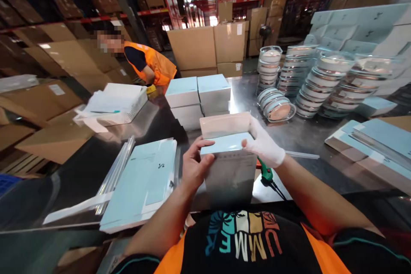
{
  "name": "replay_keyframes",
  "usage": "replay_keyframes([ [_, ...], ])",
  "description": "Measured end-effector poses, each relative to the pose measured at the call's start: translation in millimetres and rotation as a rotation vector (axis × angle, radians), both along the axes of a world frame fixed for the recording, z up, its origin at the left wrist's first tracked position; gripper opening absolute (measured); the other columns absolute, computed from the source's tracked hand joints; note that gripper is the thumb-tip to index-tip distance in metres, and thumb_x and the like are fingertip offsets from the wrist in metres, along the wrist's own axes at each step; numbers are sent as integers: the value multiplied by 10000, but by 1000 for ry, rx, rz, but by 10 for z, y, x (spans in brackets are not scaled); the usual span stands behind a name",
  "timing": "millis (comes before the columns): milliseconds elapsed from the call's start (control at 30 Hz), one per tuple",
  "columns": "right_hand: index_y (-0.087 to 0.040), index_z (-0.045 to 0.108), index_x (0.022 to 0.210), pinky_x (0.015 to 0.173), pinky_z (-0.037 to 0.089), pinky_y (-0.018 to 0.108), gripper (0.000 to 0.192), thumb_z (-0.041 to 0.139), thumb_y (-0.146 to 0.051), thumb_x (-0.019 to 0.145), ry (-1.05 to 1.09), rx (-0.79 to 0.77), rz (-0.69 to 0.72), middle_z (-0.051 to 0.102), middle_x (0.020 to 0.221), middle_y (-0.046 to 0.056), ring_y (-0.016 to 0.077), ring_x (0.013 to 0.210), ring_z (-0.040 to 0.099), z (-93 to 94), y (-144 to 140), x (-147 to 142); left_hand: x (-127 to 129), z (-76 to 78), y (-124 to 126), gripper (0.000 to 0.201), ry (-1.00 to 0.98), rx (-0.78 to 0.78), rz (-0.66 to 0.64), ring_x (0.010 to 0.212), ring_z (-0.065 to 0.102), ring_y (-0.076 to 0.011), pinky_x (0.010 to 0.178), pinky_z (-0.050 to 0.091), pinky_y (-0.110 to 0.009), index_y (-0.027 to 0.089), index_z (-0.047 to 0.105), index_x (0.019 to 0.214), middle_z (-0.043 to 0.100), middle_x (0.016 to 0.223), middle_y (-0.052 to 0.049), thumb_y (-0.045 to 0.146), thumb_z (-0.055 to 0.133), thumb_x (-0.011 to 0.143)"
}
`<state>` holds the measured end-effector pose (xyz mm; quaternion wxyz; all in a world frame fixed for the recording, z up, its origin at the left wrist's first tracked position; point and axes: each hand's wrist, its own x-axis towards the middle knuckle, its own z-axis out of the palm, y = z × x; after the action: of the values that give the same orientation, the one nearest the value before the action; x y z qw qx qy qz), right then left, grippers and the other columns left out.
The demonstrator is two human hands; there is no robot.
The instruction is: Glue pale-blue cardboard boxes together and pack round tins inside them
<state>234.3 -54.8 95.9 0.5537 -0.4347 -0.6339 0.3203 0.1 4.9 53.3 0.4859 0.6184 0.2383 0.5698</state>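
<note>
An upright cardboard box (229, 180) with a pale blue top flap stands in front of me at the table's near edge. Behind that flap, a pale panel (224, 125) rises upright. My left hand (195, 162) is bare and grips the box's left upper edge, thumb on the near face and fingers on top. My right hand (265, 143), in a white glove with a bare thumb tip showing, holds the right upper corner. Its other fingers are partly hidden behind the panel. A green corded tool (266, 173) lies just right of the box.
Flat blue sheets (138, 180) and clear strips (117, 169) lie left. Blue-topped boxes (183, 87) stand ahead. Stacked round clear-lidded containers (321, 79) stand back right, and flat cartons (379, 141) lie right. A person in an orange vest (157, 62) bends beyond the table.
</note>
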Motion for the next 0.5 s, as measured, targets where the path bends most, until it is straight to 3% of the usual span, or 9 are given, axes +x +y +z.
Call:
replay_keyframes([
  [67, -196, 608, 1492, 1178, 532, 481, 999, 873, -781, 728, -64, 2, 88, 674, 1496, 159, 338, 1380, 651, 21, 48, 1, 35, -39, 22, 536, -66, 34, 42, 1200, 726, -277, 983, 569, -359, 229, 719, 1020, 752, 1221, -85, 642, 925, 748],
  [133, -194, 682, 1379, 1190, 518, 513, 806, 938, -620, 744, -162, 51, 74, 641, 1542, 170, 344, 1399, 644, -75, 4, 60, 35, -84, 58, 539, -109, 48, 58, 1201, 741, -272, 1006, 578, -386, 254, 676, 1115, 772, 1177, -70, 593, 927, 779],
  [267, -219, 731, 1254, 1177, 531, 498, 327, 802, -338, 958, -258, 283, 2, 635, 1563, 179, 278, 1429, 638, -279, -187, 113, -101, -49, 187, 336, -11, 221, -25, 1156, 777, -305, 1028, 594, -470, 230, 761, 1013, 794, 1121, -96, 537, 838, 901],
  [400, -278, 758, 1224, 1152, 551, 490, 209, 713, -263, 1020, -325, 417, -45, 730, 1455, 125, 257, 1324, 691, -273, -220, -61, -272, 302, 346, 240, 242, 378, -131, 1282, 713, -382, 1121, 547, -561, 261, 830, 929, 802, 1109, -121, 474, 901, 842],
  [500, -279, 719, 1378, 1216, 498, 513, 377, 723, -395, 1019, -449, 475, 7, 654, 1569, 138, 289, 1417, 638, -210, -79, -151, -248, 605, 353, 534, 592, 486, -193, 1413, 594, -454, 1219, 455, -593, 295, 850, 1098, 803, 1182, -136, 422, 1046, 618],
])
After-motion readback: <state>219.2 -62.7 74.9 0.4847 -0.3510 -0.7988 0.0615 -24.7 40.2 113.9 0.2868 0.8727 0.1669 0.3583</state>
